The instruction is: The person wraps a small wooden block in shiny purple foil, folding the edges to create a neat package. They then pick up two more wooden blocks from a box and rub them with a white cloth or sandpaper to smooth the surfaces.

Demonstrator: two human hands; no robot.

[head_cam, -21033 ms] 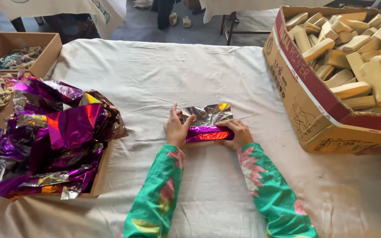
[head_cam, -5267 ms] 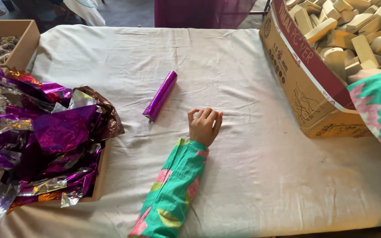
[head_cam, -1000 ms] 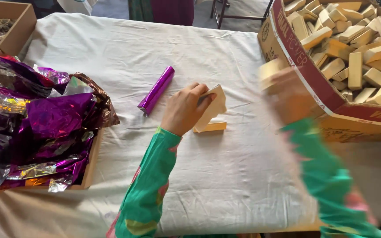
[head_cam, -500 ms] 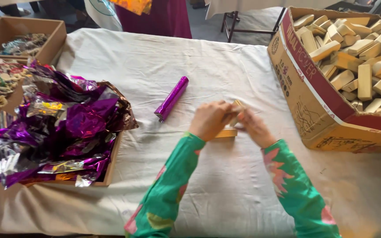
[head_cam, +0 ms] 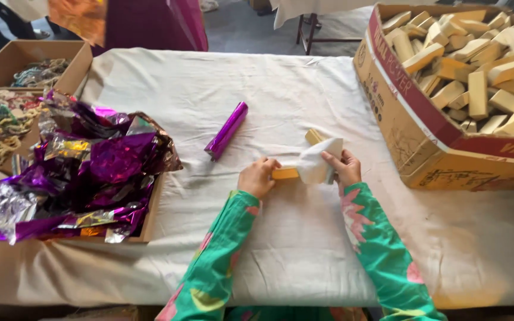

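At the counter's middle, both hands have come together on a yellow block: the left hand pinches its end, and the right hand, a second ago at the carton, pinches white paper over it. A purple foil roll lies just beyond, foil sheets left; nothing obstructs.

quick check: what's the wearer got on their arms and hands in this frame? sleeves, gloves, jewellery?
Both arms wear long, loose sleeves in bright green with a pink and yellow floral print: left sleeve, right sleeve. The cuffs end at the wrists. The left hand and right hand are bare, with no gloves. No rings, watch or bangles can be made out at this size.
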